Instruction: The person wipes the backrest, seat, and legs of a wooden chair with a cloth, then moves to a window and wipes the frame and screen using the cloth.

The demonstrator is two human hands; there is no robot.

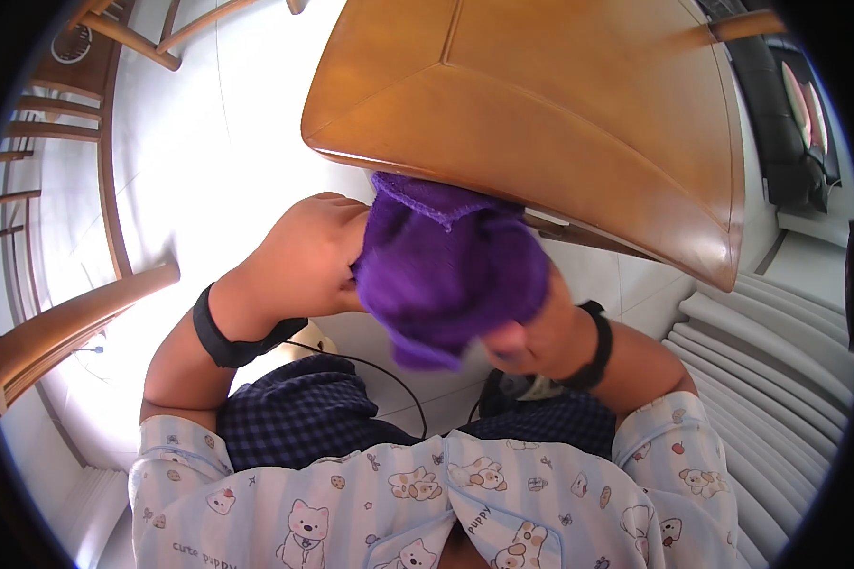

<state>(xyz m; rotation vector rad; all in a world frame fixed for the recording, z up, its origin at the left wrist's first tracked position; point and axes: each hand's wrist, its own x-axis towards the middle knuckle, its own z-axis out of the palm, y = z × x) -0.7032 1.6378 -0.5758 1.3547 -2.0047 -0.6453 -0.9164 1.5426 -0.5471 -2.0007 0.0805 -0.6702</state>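
Closest in the head view, below the fingers: puppy-print shirt [365, 484], then checked trousers [299, 412]. Grasping bunched purple cloth [446, 266] from either side with partly hidden fingers of left hand [318, 232] and right hand [539, 349]. Just beyond the fingers, beside the cloth's far edge: glossy wooden counter [531, 104].

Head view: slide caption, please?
Left hand and right hand hold a bunched purple cloth at the wooden table's edge.
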